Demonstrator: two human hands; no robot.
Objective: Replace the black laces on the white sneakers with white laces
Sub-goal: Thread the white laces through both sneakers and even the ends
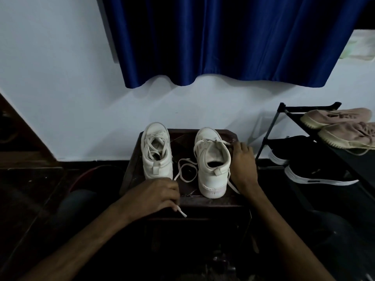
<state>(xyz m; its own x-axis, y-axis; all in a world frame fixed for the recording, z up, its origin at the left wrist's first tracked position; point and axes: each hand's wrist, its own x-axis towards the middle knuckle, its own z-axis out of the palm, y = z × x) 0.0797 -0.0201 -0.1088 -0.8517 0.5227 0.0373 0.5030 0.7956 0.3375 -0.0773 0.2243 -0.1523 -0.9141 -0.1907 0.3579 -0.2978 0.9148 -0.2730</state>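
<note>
Two white sneakers stand heels toward me on a small dark stool. The left sneaker has white laces lying loose in its opening. The right sneaker has a white lace threaded near its toe. One end of that lace loops over the stool between the shoes. My left hand pinches that end near the stool's front, and the tip pokes out below my fingers. My right hand rests against the right sneaker's outer side, its fingers curled on the lace's other end near the eyelets. No black lace is visible.
A black shoe rack stands at the right with tan sneakers on top and black sneakers below. A blue curtain hangs on the white wall behind. A dark wooden edge lies at the left.
</note>
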